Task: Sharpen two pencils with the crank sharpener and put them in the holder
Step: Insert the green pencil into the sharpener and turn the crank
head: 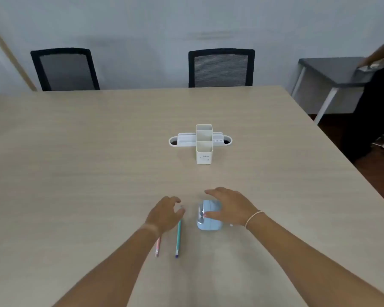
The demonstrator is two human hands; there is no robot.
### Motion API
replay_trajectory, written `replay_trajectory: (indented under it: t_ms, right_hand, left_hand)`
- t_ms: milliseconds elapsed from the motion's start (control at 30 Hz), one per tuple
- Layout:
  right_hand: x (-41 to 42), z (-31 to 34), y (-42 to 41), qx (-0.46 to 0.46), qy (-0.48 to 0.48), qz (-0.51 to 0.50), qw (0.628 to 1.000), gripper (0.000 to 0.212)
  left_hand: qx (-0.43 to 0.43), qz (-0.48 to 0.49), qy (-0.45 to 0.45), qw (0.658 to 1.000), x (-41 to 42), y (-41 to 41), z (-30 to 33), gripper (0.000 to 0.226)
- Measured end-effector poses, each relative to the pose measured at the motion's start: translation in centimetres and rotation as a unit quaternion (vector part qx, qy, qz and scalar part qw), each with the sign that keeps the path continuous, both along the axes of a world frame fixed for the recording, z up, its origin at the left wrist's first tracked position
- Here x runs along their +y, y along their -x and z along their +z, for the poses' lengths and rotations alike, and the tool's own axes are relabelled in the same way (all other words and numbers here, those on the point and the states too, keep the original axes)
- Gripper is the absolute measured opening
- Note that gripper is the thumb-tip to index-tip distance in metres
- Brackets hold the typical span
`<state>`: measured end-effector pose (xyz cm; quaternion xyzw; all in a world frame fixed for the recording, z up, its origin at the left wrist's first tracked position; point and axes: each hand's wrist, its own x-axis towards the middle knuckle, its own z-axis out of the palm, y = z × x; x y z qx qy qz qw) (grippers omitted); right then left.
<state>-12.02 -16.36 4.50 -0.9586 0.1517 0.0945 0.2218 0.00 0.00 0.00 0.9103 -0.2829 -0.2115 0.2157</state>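
1. Nothing looks sharpened yet — the teal pencil [178, 239] and pink pencil [157, 249] lie near the surface's [75, 173] near edge, and the white holder [204, 144] at mid-surface appears empty.
2. The left hand [163, 214] hovers unclenched over the pencils, grasping nothing.
3. The right hand [228, 207] rests on the blue sharpener [208, 216] — grip unclear.

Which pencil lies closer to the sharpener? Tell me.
The green pencil. It lies in the open between the two hands, nearer the blue sharpener; the pink pencil is farther left, mostly hidden under the left wrist.
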Motion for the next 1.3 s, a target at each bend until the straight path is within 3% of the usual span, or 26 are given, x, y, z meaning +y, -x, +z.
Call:
replay_trajectory:
  t_ms: [300,433,733,833,1000,1300]
  right_hand:
    - [0.0,-2.1,-0.3,0.033,-0.029,-0.013,0.999,0.064]
    - [0.1,-2.2,-0.4,0.028,-0.06,-0.019,0.998,0.065]
    - [0.1,-2.2,-0.6,0.042,-0.089,-0.031,0.995,0.066]
    - [0.2,-2.1,-0.6,0.047,-0.087,-0.028,0.995,0.066]
    - [0.3,-2.0,-0.6,0.048,-0.085,-0.025,0.995,0.067]
    - [0.3,-2.0,-0.7,0.05,-0.09,-0.027,0.994,0.067]
  left_hand:
    - [0.058,0.065,-0.061,0.994,0.4,1.3,-3.3,0.027]
    - [0.071,0.083,-0.039,0.993,0.4,1.9,-4.2,0.01]
    - [0.097,0.128,0.006,0.987,-0.1,2.3,-4.3,0.014]
    - [0.107,0.112,0.055,0.986,0.0,2.2,-3.5,0.022]
    - [0.067,0.07,0.089,0.991,0.8,1.3,-1.0,0.011]
    - [0.031,-0.018,-0.013,0.999,3.0,-1.2,0.6,0.026]
